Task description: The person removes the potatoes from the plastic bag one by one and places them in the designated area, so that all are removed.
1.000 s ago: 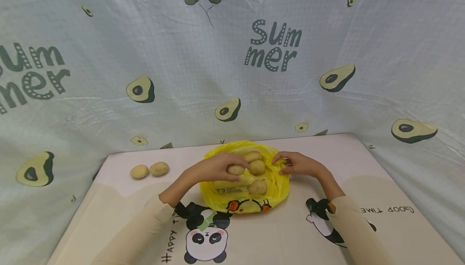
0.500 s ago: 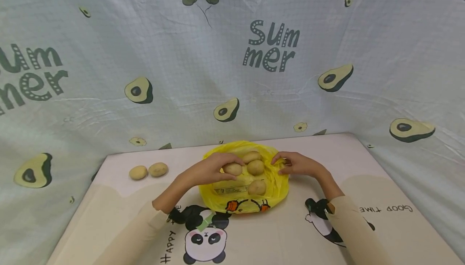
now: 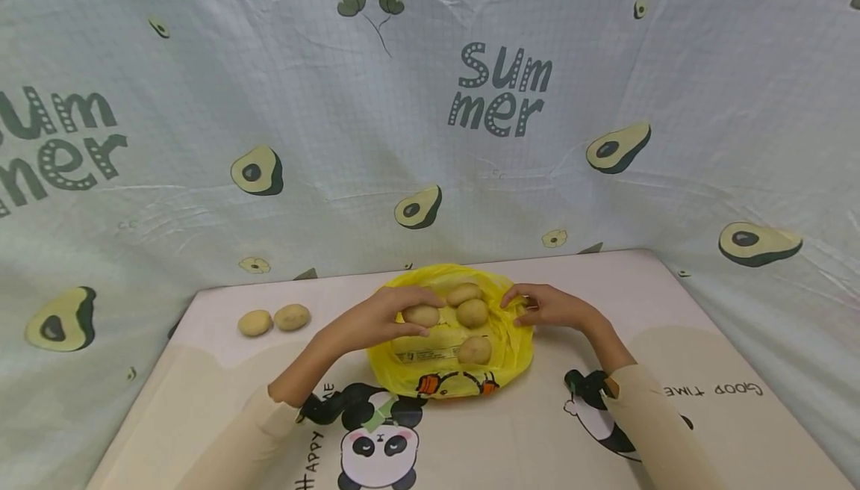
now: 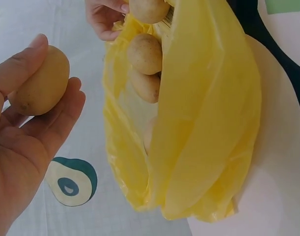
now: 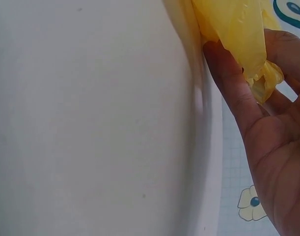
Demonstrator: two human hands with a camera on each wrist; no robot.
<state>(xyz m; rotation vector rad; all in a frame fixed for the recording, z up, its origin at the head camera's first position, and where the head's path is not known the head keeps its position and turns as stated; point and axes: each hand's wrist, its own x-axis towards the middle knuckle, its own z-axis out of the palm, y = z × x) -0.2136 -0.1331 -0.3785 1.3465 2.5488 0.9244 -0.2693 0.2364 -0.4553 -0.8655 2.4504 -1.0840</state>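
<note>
Head view: moderate, diffuse light, shadows faint; source direction undetermined. Left wrist view: soft sheen on the yellow bag (image 4: pixel 208 113), right of centre. Right wrist view: dimmer, greyish; pale surface (image 5: pixel 100 128) at left appears soft.

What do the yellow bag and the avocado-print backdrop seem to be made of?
The yellow bag looks like thin, slightly glossy plastic film: it wrinkles finely and catches light along its folds. The backdrop seems a smooth sheet with a faint sheen and creases; whether it is cloth or plastic, I can't tell.
</note>
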